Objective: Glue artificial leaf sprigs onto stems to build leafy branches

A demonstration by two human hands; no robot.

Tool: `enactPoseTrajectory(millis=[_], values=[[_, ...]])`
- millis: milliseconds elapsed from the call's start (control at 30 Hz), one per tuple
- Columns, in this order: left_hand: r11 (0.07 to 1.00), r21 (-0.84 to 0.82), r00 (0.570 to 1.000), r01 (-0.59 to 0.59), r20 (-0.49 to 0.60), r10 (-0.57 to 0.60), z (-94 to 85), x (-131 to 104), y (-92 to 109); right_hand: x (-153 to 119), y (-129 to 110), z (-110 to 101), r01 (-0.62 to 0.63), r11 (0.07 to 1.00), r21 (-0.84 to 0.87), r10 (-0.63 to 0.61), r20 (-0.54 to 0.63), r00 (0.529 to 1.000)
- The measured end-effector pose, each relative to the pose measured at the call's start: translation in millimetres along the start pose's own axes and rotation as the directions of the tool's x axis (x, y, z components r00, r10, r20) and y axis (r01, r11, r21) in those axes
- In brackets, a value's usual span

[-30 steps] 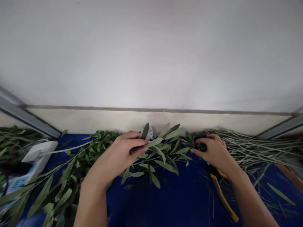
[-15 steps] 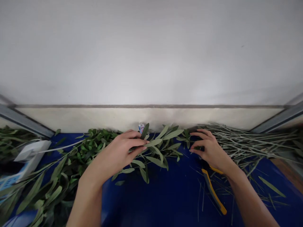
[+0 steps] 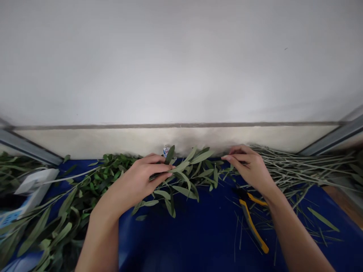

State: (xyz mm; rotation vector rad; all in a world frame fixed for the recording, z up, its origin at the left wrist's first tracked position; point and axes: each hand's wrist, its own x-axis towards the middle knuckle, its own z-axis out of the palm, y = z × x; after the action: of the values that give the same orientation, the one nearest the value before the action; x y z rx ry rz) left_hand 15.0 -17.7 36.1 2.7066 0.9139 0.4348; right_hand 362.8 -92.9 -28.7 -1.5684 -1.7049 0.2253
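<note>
Foliage with long, narrow grey-green leaves on thin stems [image 3: 181, 166] lies at the centre of the frame, along the back of a deep-blue worktop [image 3: 181, 241], near the pale wall [image 3: 181, 141]. It should handle as something light and springy: leaves supple and easily creased or torn off, stems stiffer. A gentle pinch on a stem looks safer than a pull on leaf tips.

The left hand [image 3: 134, 183] comes from the lower left, back of the hand up, wrist bent inward, its thumb and fingers pinching the foliage at its left part. The right hand [image 3: 252, 168] reaches in from the lower right, forearm slanting up and left, thumb and forefinger drawn together at the foliage's right end; whether anything thin is between them, I cannot tell.

Yellow-and-dark-grey handled pliers [image 3: 253, 228] lie below the right hand, and a heap of bare greyish stems [image 3: 300, 166] stretches to the right edge. Denser green sprigs [image 3: 99, 181] fill the left.
</note>
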Motion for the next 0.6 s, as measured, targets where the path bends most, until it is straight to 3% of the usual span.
enactPoseTrajectory(millis=[200, 267, 367, 467, 600], values=[[1.000, -0.025, 1.000, -0.014, -0.027, 0.013, -0.4, 1, -1, 21, 9, 1, -0.230, 0.959, -0.167, 0.208, -0.138, 0.968], [1.000, -0.021, 1.000, -0.008, -0.022, 0.007, -0.7, 0, -2, 23, 11, -3, -0.323, 0.938, -0.128, 0.302, -0.163, 0.939], [1.000, -0.026, 1.000, -0.001, -0.013, 0.001, -1.3, 0, -3, 24, 17, -9, -0.422, 0.906, 0.016, 0.421, -0.109, 0.900], [0.999, -0.033, 1.000, -0.004, -0.017, 0.004, -1.8, -1, -3, 25, 24, -17, -0.471, 0.875, 0.111, 0.480, -0.076, 0.874], [1.000, -0.027, 0.999, -0.002, -0.036, 0.001, -1.7, -2, -4, 29, 24, -28, -0.474, 0.858, 0.200, 0.501, -0.118, 0.857]])
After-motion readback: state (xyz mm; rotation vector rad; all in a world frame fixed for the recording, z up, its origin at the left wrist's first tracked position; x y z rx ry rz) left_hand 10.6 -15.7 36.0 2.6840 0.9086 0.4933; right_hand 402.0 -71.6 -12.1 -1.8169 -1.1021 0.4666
